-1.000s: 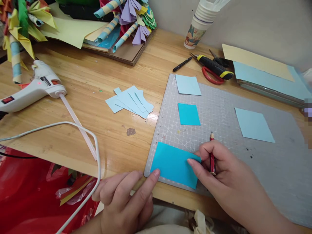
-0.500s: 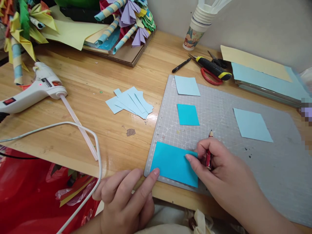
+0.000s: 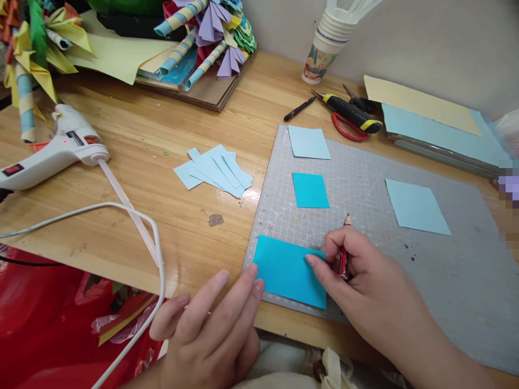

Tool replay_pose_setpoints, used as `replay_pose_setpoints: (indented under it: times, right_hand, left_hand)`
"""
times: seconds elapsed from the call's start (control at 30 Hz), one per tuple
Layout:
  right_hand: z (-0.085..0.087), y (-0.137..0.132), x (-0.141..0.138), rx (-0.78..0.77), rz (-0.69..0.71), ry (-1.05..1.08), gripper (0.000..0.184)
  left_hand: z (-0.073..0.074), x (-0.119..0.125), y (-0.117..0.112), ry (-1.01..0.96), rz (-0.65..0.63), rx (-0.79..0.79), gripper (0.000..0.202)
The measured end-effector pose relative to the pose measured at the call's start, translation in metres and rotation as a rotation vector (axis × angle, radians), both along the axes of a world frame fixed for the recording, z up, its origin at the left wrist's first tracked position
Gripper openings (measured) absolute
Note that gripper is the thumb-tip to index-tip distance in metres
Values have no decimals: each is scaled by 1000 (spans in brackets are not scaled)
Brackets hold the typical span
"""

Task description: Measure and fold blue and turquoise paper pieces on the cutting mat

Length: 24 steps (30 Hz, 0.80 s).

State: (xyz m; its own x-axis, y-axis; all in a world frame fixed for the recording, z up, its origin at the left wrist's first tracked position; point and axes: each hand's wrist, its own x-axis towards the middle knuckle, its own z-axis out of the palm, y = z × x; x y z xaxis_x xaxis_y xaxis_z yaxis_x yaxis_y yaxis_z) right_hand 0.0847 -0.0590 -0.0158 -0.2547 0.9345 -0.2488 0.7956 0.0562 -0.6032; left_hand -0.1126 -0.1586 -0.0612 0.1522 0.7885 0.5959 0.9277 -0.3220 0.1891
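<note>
"What is the right hand gripping?"
"Its fingers pinch a bright blue paper rectangle by the right edge and also hold a red-and-black pencil."
"And the left hand?"
"Open, fingertips at the rectangle's left edge."
"Where's the rectangle?"
"At the near left corner of a gray gridded cutting mat, on the wooden worktop."

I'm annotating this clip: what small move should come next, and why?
Perhaps the left hand should press the left edge of the larger bright blue sheet to steady it: its fingertips are there, while the right hand pinches the opposite end, a pencil in its grip.
</note>
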Motion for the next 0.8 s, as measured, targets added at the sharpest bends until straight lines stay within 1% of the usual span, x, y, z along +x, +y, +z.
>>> replay_pose_setpoints:
  times: [0.1,0.2,0.33,0.47,0.57,0.67,0.8]
  right_hand:
    - [0,0,-1,10,-4,3,21]
    - [3,-2,-3,7,-13,-8,21]
    - [11,-5,-10,-15,-57,-38,20]
    - [13,-6,-11,14,-37,-69,20]
    - [7,-6,-6,83,37,-88,19]
    - [2,-6,-2,210,130,-100,19]
    - [-1,-7,0,365,229,-133,19]
  left_hand:
    - [5,0,3,45,-54,-28,28]
    - [7,2,5,11,-24,-55,25]
    - [8,5,6,-8,-17,-57,23]
    - [8,3,6,-20,-27,-79,23]
    - [8,1,6,-4,-48,-87,24]
    - [6,1,5,-15,-53,-124,23]
    - [6,2,3,-60,-23,-175,20]
